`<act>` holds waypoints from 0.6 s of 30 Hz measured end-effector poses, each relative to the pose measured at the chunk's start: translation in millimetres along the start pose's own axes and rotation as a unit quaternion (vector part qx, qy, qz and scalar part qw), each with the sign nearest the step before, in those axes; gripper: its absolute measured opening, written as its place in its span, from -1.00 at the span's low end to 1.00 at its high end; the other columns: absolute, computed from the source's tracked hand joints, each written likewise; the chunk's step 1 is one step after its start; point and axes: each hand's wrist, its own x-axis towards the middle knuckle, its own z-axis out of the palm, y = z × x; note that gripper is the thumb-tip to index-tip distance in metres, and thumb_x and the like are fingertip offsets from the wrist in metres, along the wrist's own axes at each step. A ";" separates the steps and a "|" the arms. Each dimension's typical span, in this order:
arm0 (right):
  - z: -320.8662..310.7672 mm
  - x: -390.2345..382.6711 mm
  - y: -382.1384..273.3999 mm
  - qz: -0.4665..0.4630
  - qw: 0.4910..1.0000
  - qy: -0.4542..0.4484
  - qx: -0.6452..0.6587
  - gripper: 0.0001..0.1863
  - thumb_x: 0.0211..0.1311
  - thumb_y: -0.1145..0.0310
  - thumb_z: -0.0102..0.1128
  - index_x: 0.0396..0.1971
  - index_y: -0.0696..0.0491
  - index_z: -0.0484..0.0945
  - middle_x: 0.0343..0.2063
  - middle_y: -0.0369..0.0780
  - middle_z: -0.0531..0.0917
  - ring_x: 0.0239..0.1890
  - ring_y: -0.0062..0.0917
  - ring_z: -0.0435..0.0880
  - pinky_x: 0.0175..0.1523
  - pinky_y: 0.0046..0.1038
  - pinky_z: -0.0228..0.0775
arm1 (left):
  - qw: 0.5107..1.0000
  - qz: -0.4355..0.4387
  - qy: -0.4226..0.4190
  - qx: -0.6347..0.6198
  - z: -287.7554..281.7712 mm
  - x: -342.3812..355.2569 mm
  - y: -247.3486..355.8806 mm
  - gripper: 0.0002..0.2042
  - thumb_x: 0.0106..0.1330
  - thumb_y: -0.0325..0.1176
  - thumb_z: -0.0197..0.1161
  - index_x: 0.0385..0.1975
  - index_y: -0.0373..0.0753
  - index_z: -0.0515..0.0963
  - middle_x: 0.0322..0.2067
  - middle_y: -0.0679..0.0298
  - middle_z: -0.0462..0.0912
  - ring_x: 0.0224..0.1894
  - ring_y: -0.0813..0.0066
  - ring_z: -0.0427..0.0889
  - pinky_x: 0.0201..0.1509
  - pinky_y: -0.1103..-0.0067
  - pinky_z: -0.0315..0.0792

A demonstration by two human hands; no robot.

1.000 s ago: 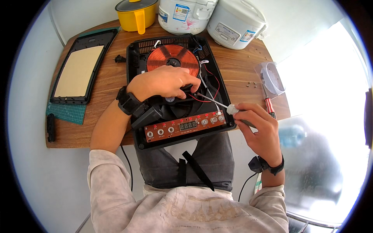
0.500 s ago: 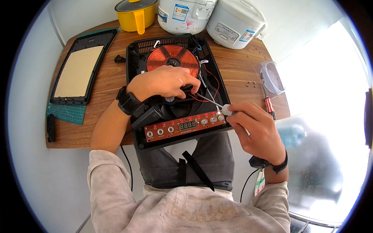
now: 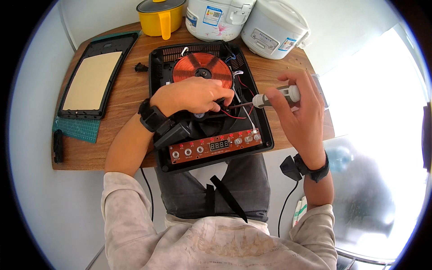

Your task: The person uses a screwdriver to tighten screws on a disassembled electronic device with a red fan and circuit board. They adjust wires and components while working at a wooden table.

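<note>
The opened black housing of an induction cooker [image 3: 266, 135] lies before me. Its round copper coil [image 3: 194, 67] sits at the far end, and a brown control board [image 3: 209, 149] with a digit display runs along the near side. My right hand [image 3: 303, 112] grips a screwdriver [image 3: 272, 97] by its grey-and-white handle, the shaft pointing left. The tip reaches the coil's near right edge, beside the fingertips of my left hand [image 3: 195, 95]. Those fingers are bent together over that edge; whatever they pinch is hidden. Thin red and white wires [image 3: 246, 112] pass under the shaft.
Left on the wooden table [image 3: 126, 103] lies the black top cover [image 3: 92, 81], partly over a green cutting mat [image 3: 78, 130]. A yellow pot [image 3: 155, 21] and two white rice cookers [image 3: 216, 20] [image 3: 274, 29] line the back. A black plug [image 3: 141, 67] rests left of the housing.
My right hand has moved up and outward, swinging the screwdriver from a slant to nearly level, with its handle now beside the housing's right edge. My left hand stays at the coil's edge.
</note>
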 end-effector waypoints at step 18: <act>16.9 21.5 8.2 -0.076 0.983 0.055 0.158 -0.68 0.17 0.56 0.44 -0.05 0.12 0.68 -0.10 -0.21 0.70 -0.07 -0.52 0.74 0.07 -0.46 0.64 | 1.000 0.007 0.012 0.002 1.6 -1.1 -0.8 -0.78 0.34 -0.39 0.31 -0.07 -0.11 0.47 -0.13 0.14 0.56 -0.14 0.04 0.67 -0.11 0.21 0.48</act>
